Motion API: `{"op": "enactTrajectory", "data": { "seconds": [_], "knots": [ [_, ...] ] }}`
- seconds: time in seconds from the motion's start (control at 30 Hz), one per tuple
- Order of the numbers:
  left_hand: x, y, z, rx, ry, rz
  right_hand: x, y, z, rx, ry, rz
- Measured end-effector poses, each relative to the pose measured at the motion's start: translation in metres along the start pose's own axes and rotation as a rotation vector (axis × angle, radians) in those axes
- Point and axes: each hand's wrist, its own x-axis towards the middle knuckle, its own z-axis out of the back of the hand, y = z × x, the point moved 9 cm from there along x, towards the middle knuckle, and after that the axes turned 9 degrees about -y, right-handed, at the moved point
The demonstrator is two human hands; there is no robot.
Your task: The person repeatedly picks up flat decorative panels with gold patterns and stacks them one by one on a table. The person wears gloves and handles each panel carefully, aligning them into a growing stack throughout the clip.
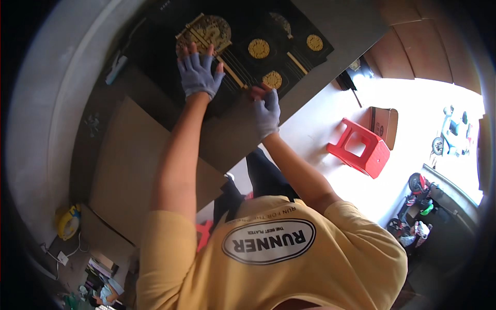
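Observation:
A flat black sheet (pixel 243 31) with gold round medallions and gold bars lies on a grey-brown table (pixel 356 31). My left hand (pixel 199 75), in a grey fingerless glove, rests on it with its fingers spread, the tips touching a large gold ornament (pixel 212 31). Close to the sheet's near edge is my right hand (pixel 266 111), gloved the same way. Its fingers are bent together just below a gold medallion (pixel 272 79). Whatever lies between those fingertips, if anything, is too small and blurred to make out.
A large brown cardboard sheet (pixel 129 160) is at the left. On the pale floor to the right are a red plastic stool (pixel 374 157) and an open cardboard box (pixel 391 126). Further off stands a red scooter (pixel 418 188). A yellow tape roll (pixel 68 222) is at the lower left.

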Motion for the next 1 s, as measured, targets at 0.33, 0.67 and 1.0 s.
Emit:
{"op": "enactTrajectory", "data": {
  "seconds": [0.33, 0.67, 1.0],
  "knots": [
    [0.013, 0.0, -0.007, 0.096, 0.083, -0.019, 0.034, 0.033, -0.071, -1.237, 0.303, 0.925],
    [-0.029, 0.032, 0.109, -0.546, -0.144, -0.003, -0.054, 0.05, -0.017, -0.791, 0.3, 0.941],
    [-0.429, 0.229, 0.261, -0.452, -0.177, 0.609, -0.164, 0.014, -0.189, -1.49, 0.432, 0.425]
  ]
}}
